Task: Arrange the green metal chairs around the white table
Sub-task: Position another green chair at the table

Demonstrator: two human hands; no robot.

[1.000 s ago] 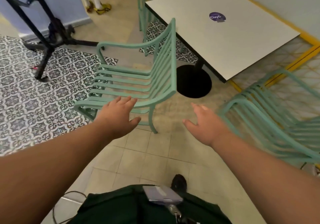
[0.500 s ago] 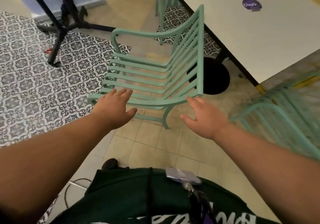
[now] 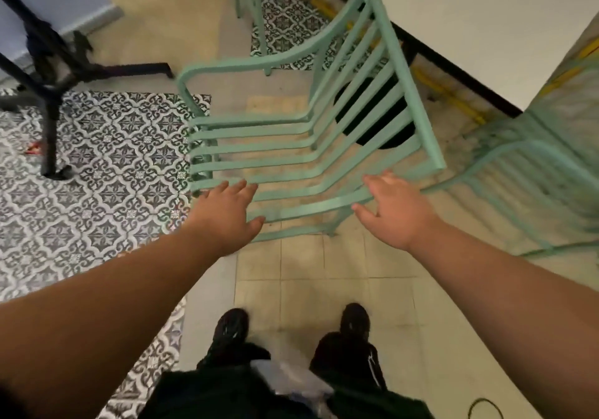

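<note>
Blurred, edge-cut second chair (image 3: 525, 175) at right

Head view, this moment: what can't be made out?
Head view:
White table: cropped by top and right edges.
Right chair: motion-blurred, cropped at right edge.
Far chair: cropped by top edge.
Left hand, right hand: contact with near chair unclear.

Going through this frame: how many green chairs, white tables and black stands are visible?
green chairs: 3 (middle chair, right chair, far chair, partly cut off)
white table: 1
black stand: 1
total: 5
</note>
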